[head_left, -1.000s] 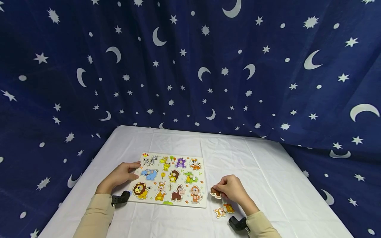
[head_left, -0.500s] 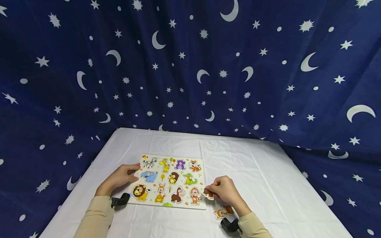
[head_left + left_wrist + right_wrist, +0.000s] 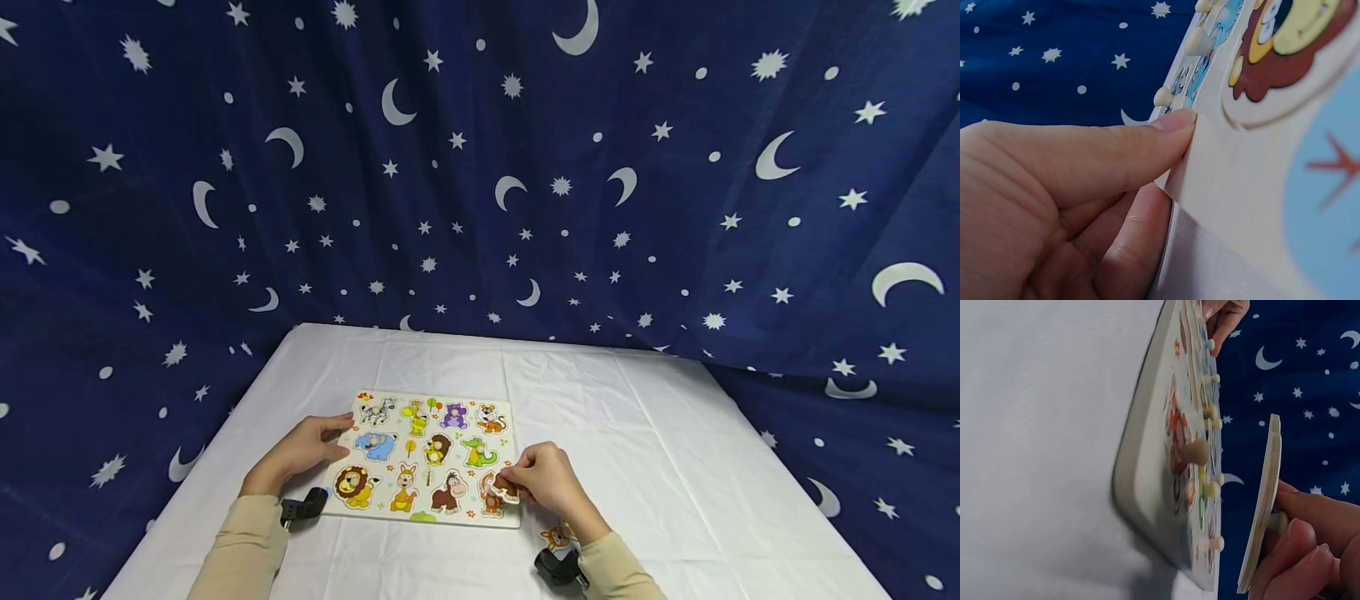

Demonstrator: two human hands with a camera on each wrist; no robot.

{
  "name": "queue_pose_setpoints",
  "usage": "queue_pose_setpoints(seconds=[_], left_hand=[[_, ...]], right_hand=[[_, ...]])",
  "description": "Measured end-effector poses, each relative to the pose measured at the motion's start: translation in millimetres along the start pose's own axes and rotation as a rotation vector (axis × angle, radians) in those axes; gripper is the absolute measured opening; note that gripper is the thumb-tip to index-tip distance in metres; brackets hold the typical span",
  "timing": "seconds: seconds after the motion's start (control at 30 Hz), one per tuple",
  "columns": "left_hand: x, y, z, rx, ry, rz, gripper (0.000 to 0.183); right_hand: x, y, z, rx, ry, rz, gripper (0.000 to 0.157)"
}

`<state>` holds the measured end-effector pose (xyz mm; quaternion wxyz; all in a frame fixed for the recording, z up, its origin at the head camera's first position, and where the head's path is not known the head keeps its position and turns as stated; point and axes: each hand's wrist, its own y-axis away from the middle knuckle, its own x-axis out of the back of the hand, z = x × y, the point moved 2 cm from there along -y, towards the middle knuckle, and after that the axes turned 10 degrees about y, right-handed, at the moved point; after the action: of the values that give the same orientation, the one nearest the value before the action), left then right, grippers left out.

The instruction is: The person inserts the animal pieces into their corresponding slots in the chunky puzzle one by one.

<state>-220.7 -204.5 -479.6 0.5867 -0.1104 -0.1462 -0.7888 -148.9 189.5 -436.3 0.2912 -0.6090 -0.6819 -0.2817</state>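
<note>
My left hand holds the left edge of a white wooden animal puzzle board. In the left wrist view the thumb presses on top near a corner and curled fingers sit below. My right hand pinches a brown animal puzzle piece by its knob. The piece hangs over the board's lower right corner and overlaps the monkey in the head view. Edge-on in the right wrist view, the held piece is apart from the board, and its picture side is mostly hidden.
A kangaroo puzzle piece lies on the white tablecloth, partly hidden by the right forearm. Small knobs stand up from the board. A dark blue curtain with moons and stars hangs behind the table.
My right hand has carried the brown animal piece leftward, from above the tablecloth to over the board's lower right corner. My left hand keeps its place on the board.
</note>
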Motion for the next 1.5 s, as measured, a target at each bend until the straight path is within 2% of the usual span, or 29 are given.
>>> queue_pose_setpoints(seconds=[0.43,0.87,0.97,1.2,1.5], left_hand=[[-0.4,3.3,-2.1,-0.003,0.006,-0.008,0.058],[-0.7,-1.3,0.5,-0.009,0.011,-0.016,0.058],[-1.4,-0.4,0.0,0.005,0.019,-0.01,0.058],[-1.1,1.9,-0.1,-0.01,0.024,-0.015,0.058],[0.6,1.6,2.4,-0.019,0.022,-0.005,0.057]], right_hand=[[-14.3,-7,-13,0.063,0.014,-0.028,0.028],[-27.0,-16,-20,0.136,0.09,0.026,0.025],[-30.8,-17,-22,0.14,0.078,0.021,0.025],[-39.3,-20,-30,0.159,0.081,0.011,0.026],[-45.0,-20,-36,0.133,0.075,-0.019,0.026]])
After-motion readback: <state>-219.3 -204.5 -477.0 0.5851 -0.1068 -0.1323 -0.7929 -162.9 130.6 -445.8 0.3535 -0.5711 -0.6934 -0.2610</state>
